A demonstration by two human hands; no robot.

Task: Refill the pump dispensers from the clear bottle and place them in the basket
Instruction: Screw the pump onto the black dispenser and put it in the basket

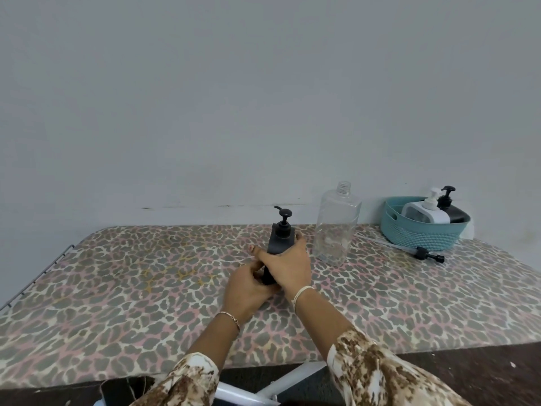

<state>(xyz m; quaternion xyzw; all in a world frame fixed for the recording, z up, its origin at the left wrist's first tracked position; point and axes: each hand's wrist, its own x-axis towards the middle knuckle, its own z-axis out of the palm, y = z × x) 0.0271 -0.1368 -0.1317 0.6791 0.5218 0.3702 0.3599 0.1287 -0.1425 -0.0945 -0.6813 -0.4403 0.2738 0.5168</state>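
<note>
So the dark square pump dispenser point(279, 238) is gripped at frame centre over the leopard-print tabletop point(117, 288), with the right hand point(289, 266) wrapped round its body and the left hand point(247, 291) curled at its base. The uncapped clear plastic bottle point(336, 227) is stood just right of it. At far right, a white pump dispenser point(424, 212) and a black one point(455, 213) are sat in the teal woven basket point(418, 234), with a loose black pump point(423, 253) laid in front

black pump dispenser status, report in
Left hand and right hand both grip black square pump dispenser, pump fitted. Uncapped clear plastic bottle stands between it and teal plastic basket.
</note>
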